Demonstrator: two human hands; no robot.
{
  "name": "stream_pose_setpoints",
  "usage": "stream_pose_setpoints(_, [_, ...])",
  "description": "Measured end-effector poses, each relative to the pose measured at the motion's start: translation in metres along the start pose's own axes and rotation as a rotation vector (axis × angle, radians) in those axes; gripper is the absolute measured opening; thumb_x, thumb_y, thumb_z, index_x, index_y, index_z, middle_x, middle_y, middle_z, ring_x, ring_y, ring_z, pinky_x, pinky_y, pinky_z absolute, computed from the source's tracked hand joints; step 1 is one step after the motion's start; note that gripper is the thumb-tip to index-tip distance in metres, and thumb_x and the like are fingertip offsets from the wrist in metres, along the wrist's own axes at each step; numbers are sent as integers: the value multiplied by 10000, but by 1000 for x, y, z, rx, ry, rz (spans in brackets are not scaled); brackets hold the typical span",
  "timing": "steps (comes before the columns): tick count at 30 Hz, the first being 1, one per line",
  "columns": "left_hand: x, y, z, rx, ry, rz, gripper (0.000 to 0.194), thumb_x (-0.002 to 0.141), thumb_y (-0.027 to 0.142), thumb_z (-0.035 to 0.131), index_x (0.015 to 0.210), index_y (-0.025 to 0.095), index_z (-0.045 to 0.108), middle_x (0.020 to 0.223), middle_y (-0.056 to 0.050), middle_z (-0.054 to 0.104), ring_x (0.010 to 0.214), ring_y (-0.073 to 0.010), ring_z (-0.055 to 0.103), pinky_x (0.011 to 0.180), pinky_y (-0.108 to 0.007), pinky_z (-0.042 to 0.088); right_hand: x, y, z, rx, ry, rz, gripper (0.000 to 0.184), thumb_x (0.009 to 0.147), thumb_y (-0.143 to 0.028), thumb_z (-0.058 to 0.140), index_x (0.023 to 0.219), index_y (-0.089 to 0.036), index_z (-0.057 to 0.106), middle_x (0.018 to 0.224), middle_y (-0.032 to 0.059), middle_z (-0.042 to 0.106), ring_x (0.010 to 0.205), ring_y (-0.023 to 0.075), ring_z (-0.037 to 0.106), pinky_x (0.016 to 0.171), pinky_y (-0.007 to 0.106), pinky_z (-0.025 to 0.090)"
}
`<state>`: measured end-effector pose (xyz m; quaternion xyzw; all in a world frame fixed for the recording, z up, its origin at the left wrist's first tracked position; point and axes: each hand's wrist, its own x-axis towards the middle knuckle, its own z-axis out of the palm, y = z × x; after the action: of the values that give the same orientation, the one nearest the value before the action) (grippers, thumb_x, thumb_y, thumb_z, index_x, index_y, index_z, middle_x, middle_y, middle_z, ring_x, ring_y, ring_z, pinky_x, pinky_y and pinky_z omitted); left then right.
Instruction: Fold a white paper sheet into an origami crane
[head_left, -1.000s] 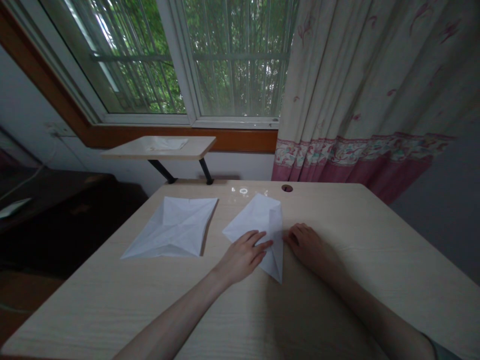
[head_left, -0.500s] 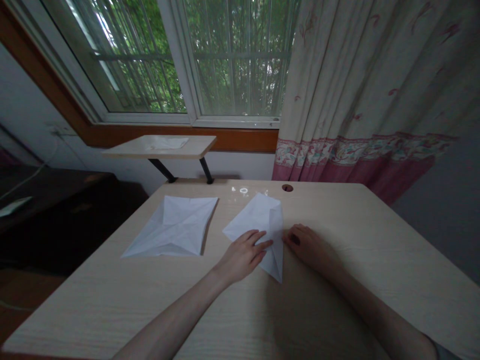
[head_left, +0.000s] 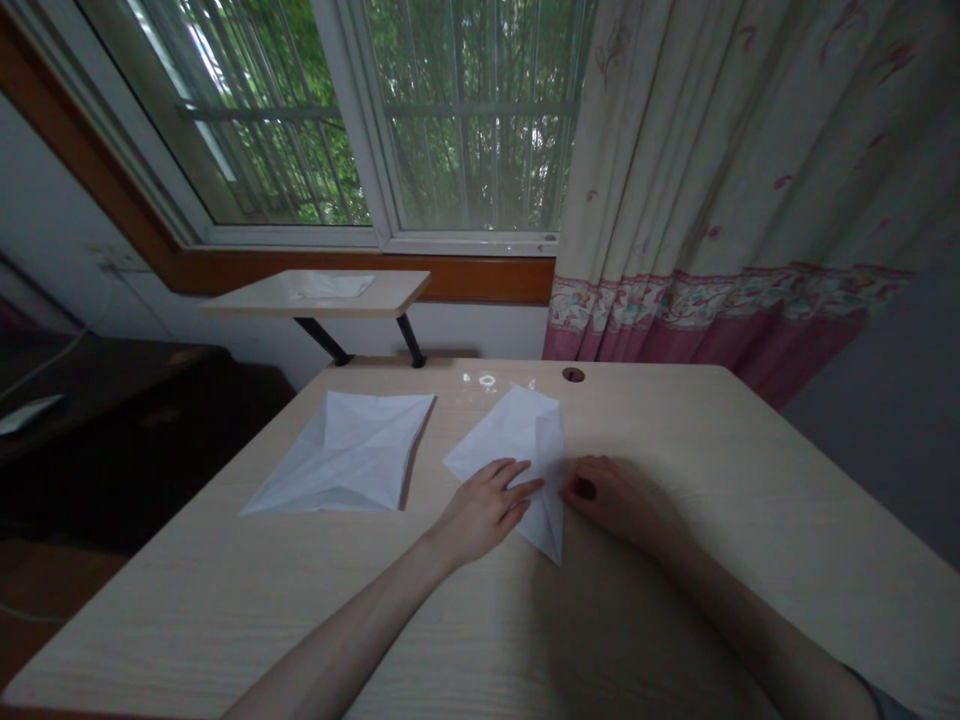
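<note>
A partly folded sheet of white paper [head_left: 510, 425] lies on the table, its right side turned over in a narrow flap and one corner pointing toward me. My left hand [head_left: 487, 508] rests on top of it with fingers spread, pressing near the flap. At the right edge of that sheet, my right hand [head_left: 611, 497] is curled, thumb and forefinger pinched together on the fold. To the left is another white sheet [head_left: 352, 455], creased, with its corners slightly raised off the table.
The pale wooden table [head_left: 420, 640] has a round cable hole [head_left: 574, 375] at its far edge. A small raised shelf [head_left: 390, 290] on black legs stands at the back left, bearing white paper [head_left: 337, 287]. Beyond are a window and a long curtain [head_left: 675, 200].
My right hand has slid a little toward me along the paper's right edge. My left hand and both sheets have stayed nearly as they were.
</note>
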<state>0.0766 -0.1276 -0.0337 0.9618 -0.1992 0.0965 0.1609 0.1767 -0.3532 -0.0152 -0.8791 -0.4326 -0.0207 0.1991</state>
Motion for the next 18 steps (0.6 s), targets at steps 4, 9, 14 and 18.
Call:
stream_pose_setpoints(4, [0, -2, 1, -7, 15, 2, 386, 992, 249, 481, 1369, 314, 533, 1460, -39, 493, 1317, -247, 462, 1099, -455, 419, -1, 2, 2, 37, -15, 3, 110, 863, -199, 581, 756, -208, 605, 760, 19, 648, 717, 178, 580, 710, 302, 417])
stream_pose_setpoints(9, [1, -3, 2, -14, 17, 5, 369, 1003, 278, 469, 1363, 318, 542, 1463, -36, 491, 1314, -240, 463, 1102, -448, 413, -1, 2, -1, 102, -58, 3, 95, 831, -165, 594, 743, -202, 598, 767, 14, 654, 729, 177, 578, 717, 294, 404])
stream_pose_setpoints(14, [0, -3, 2, -13, 12, 6, 377, 998, 271, 481, 1368, 319, 535, 1467, -29, 488, 1309, -236, 465, 1108, -442, 406, -2, -4, -2, 201, -88, -24, 110, 776, -116, 599, 708, -199, 576, 734, 3, 642, 711, 167, 565, 714, 288, 404])
stream_pose_setpoints(18, [0, -4, 1, -17, 12, 9, 383, 994, 261, 486, 1369, 318, 535, 1461, -37, 493, 1311, -237, 465, 1101, -445, 412, -3, -4, 2, 222, -100, -28, 134, 786, -166, 624, 681, -203, 548, 731, 6, 638, 721, 176, 568, 722, 299, 419])
